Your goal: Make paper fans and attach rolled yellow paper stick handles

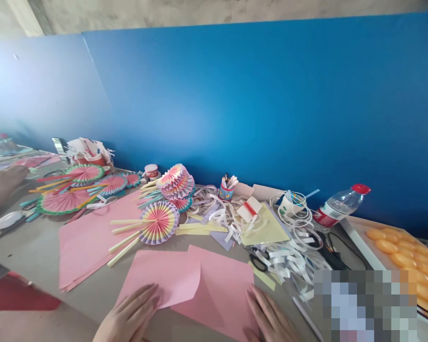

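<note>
Two pink paper sheets lie overlapped in front of me in the head view. My left hand (133, 311) rests with outstretched fingers on the lower left of the left pink sheet (164, 275); its thumb is mostly hidden. That sheet's right edge curls up a little over the right pink sheet (224, 294). At the far side of the right sheet, my right hand (271, 316) lies along the edge, fingers extended and touching the paper. Just beyond the sheets is a folded round paper fan (159, 222) with pale yellow sticks. Black-handled scissors (258, 260) lie near the right sheet.
A stack of pink paper (89, 237) and more paper fans (71, 199) lie left. Curled paper strips (288, 261), a pen cup (226, 191), a tipped bottle (342, 206) and orange oval pieces (399, 251) are at right. Another person's hand (12, 178) is far left.
</note>
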Action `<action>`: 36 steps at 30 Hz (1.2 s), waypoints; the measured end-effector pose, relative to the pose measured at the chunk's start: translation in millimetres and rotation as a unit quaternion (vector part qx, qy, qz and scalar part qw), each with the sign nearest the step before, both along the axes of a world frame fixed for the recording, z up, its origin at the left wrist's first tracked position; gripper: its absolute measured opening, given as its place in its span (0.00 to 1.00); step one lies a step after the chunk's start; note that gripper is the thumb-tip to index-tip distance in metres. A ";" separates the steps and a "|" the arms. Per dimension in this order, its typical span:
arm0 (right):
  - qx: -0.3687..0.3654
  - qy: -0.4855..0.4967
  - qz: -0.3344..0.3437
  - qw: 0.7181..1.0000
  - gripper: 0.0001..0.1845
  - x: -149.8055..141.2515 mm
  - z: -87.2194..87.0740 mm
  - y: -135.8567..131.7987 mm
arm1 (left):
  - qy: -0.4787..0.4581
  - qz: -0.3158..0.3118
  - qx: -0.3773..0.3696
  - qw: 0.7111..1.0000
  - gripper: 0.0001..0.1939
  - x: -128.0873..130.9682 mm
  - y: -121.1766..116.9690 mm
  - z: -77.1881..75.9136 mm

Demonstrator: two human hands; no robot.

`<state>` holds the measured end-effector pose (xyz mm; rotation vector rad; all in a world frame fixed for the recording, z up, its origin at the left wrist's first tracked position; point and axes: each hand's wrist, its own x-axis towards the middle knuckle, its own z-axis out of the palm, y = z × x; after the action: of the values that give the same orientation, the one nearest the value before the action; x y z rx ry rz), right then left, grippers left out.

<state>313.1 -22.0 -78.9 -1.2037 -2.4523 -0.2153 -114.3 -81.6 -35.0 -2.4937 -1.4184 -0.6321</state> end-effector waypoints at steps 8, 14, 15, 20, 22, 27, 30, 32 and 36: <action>0.024 -0.017 -0.005 1.000 0.46 -8.8 11.8 -5.0 | 0.059 0.027 -0.074 0.995 0.30 15.2 18.8 7.3; -0.020 0.005 -0.018 1.000 0.41 -6.3 3.8 -7.3 | 0.003 0.090 -0.039 0.995 0.29 0.2 28.2 -9.4; -0.030 0.007 -0.024 0.999 0.40 -6.7 3.5 -8.4 | -0.005 0.101 -0.035 0.994 0.29 0.5 31.4 -10.3; -0.079 0.002 -0.032 0.996 0.37 -7.3 6.4 -11.4 | 0.069 0.018 -0.030 0.997 0.36 14.4 55.1 -4.9; -0.106 -0.002 -0.033 0.994 0.37 -5.8 9.9 -12.2 | 0.099 -0.027 -0.018 0.995 0.37 14.8 64.5 -4.7; -0.177 0.003 -0.067 0.982 0.30 -2.7 31.5 -17.6 | 0.084 -0.033 -0.019 0.996 0.37 -11.5 76.3 -22.3; -0.200 0.022 -0.090 0.975 0.25 -5.9 47.7 -16.5 | 0.059 -0.032 -0.024 0.997 0.36 -23.9 76.9 -33.0; -0.207 0.037 -0.104 0.972 0.22 -10.1 53.1 -12.5 | 0.038 -0.019 -0.011 0.999 0.36 -22.5 78.4 -33.4; -0.204 0.043 -0.112 0.972 0.24 -17.5 49.8 -3.5 | 0.071 -0.057 0.014 0.996 0.37 -6.3 89.7 -20.4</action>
<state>295.6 -25.5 -29.1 -1.6223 -2.3501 0.2896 -120.5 8.1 -55.4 -2.5549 -1.2172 -0.4798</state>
